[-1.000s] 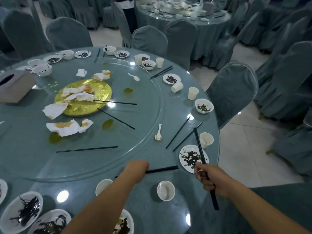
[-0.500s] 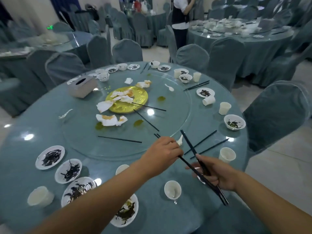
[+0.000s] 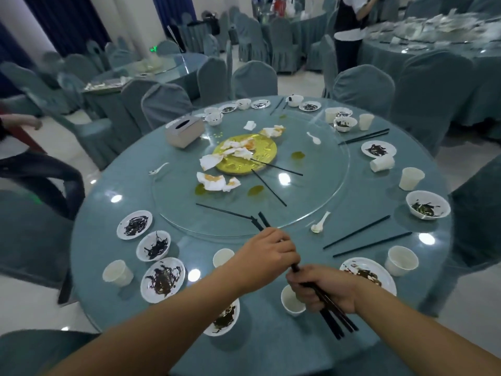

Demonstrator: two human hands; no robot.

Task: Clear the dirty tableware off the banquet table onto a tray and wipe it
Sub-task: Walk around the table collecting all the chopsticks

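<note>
Currently, both hands hold one bundle of black chopsticks (image 3: pixel 334 320) at the lower centre of the frame. The left hand (image 3: pixel 267 251) is curled round its upper part and the right hand (image 3: pixel 322 290) is clenched round its lower part. The upper tips point toward the glass turntable (image 3: pixel 325 185). The lower ends fan apart below the right hand, near the front edge of the bench (image 3: pixel 122 172).

Likely faults:
- Slippage. The sticks look smooth. If either grip relaxes, single sticks could slide out and drop to the floor (image 3: pixel 466 164).
- Collision. The right hand sits directly over a small white cup (image 3: pixel 288 301). A downward or sideways move could tip it.
- Soiling. The left forearm (image 3: pixel 189 302) crosses a plate (image 3: pixel 226 318) with dark residue, so lowering the arm risks contact.
- No tray is in view, so the bundle has no visible drop point.

The bench is round and covered in blue-grey cloth. It carries soiled plates, cups, loose chopsticks (image 3: pixel 357 236), a spoon (image 3: pixel 321 222), a tissue box (image 3: pixel 184 131), and stained napkins (image 3: pixel 211 181) on and beside a gold disc (image 3: pixel 238 165). Covered chairs (image 3: pixel 363 88) ring it. Similar tables (image 3: pixel 390 58) fill the upper frame, and another person (image 3: pixel 348 31) stands at upper right.
</note>
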